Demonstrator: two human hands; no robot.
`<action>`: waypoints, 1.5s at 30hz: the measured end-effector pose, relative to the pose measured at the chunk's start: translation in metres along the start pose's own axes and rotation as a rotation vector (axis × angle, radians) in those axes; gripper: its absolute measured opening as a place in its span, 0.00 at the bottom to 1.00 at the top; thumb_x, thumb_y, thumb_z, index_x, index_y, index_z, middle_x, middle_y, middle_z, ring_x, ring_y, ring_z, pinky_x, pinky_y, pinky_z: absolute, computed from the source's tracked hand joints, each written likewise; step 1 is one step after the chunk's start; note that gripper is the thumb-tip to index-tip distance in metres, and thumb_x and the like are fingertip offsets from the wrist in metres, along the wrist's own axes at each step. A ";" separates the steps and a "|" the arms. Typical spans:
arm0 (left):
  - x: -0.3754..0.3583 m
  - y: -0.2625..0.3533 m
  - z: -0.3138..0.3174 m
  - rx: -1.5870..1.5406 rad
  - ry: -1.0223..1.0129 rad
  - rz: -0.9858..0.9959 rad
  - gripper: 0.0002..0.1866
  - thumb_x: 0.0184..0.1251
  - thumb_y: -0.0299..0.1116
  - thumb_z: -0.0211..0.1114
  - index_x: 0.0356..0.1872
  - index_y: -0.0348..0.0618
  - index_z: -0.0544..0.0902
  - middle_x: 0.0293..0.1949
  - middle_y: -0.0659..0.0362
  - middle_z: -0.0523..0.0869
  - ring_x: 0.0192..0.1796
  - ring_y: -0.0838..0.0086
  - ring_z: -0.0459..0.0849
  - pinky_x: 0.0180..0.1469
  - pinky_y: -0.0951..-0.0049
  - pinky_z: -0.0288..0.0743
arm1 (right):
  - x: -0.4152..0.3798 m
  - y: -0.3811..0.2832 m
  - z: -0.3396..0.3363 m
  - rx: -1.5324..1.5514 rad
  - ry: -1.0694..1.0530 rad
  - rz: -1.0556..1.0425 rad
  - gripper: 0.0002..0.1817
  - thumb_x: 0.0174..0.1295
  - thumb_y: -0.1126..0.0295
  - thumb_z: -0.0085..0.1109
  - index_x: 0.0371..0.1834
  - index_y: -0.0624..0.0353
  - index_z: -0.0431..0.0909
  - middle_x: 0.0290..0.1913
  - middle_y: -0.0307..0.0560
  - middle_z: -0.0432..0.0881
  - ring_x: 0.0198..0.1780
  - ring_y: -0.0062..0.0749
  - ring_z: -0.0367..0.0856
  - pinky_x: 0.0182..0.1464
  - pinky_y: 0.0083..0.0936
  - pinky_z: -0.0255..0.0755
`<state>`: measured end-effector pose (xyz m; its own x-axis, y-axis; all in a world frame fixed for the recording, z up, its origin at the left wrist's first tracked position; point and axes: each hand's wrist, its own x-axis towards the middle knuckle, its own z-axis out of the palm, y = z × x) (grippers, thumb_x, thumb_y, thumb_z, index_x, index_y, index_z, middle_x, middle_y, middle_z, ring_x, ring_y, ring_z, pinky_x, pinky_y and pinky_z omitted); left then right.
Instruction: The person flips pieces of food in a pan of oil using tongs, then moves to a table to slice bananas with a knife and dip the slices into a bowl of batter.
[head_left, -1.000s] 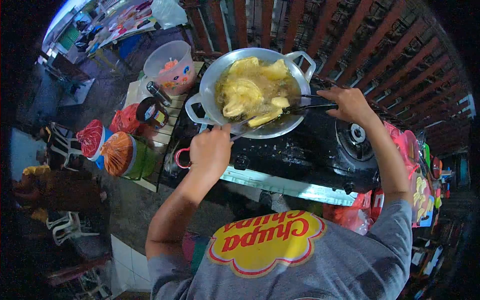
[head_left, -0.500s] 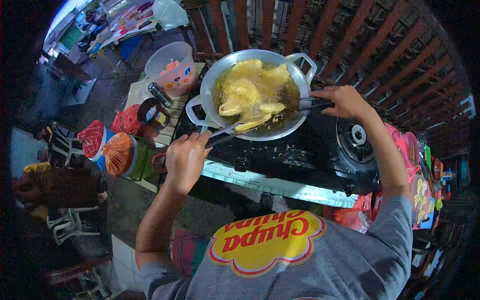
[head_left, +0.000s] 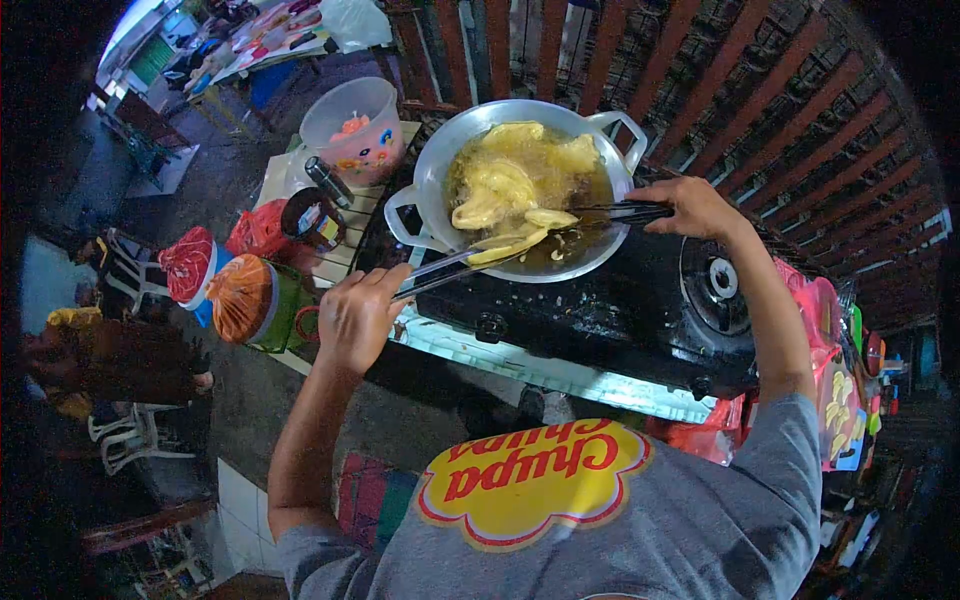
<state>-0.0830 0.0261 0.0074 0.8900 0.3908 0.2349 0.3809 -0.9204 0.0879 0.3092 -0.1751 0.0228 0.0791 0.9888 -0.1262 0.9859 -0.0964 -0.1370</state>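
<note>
A two-handled metal pan (head_left: 432, 160) holds bubbling oil with several battered yellow fritters (head_left: 500, 185) frying in it. My left hand (head_left: 360, 315), at the pan's near left, is closed around long metal tongs (head_left: 445, 268). Their tips are at a yellow piece (head_left: 505, 247) near the pan's front edge. At the right rim, my right hand (head_left: 695, 208) grips a thin dark tool (head_left: 640, 211) with two long arms, probably tongs. It reaches over the rim to another fritter (head_left: 551, 217). Whether either tool pinches its piece is hard to tell.
The pan stands on a black stove (head_left: 590, 315) with a second burner (head_left: 722, 283) at right. Left of it are a translucent tub (head_left: 350, 110), a dark bottle (head_left: 328, 183) and covered containers (head_left: 240, 295). A slatted wooden fence (head_left: 690, 70) rises behind.
The dark tool's arms in my right hand have come closer together over the pan. My left hand has shifted slightly left and down. The whole view has moved a little.
</note>
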 end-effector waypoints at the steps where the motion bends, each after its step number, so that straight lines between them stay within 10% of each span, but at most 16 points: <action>1: -0.002 -0.002 0.000 -0.001 0.000 -0.002 0.19 0.47 0.34 0.69 0.43 0.47 0.79 0.31 0.58 0.82 0.35 0.63 0.81 0.38 0.67 0.75 | -0.001 0.003 0.001 0.053 -0.008 -0.002 0.30 0.45 0.61 0.67 0.57 0.44 0.74 0.49 0.47 0.80 0.48 0.46 0.78 0.49 0.37 0.72; 45: 0.022 0.007 -0.010 0.101 -0.027 -0.245 0.27 0.41 0.37 0.75 0.44 0.41 0.76 0.35 0.54 0.82 0.38 0.61 0.83 0.39 0.65 0.77 | 0.045 -0.045 -0.004 -0.328 0.328 0.093 0.38 0.42 0.60 0.68 0.62 0.45 0.67 0.48 0.49 0.78 0.41 0.41 0.82 0.39 0.35 0.77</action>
<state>-0.0629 0.0278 0.0226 0.7740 0.6031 0.1929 0.6076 -0.7932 0.0418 0.2690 -0.1260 0.0277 0.1598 0.9664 0.2012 0.9628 -0.1975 0.1841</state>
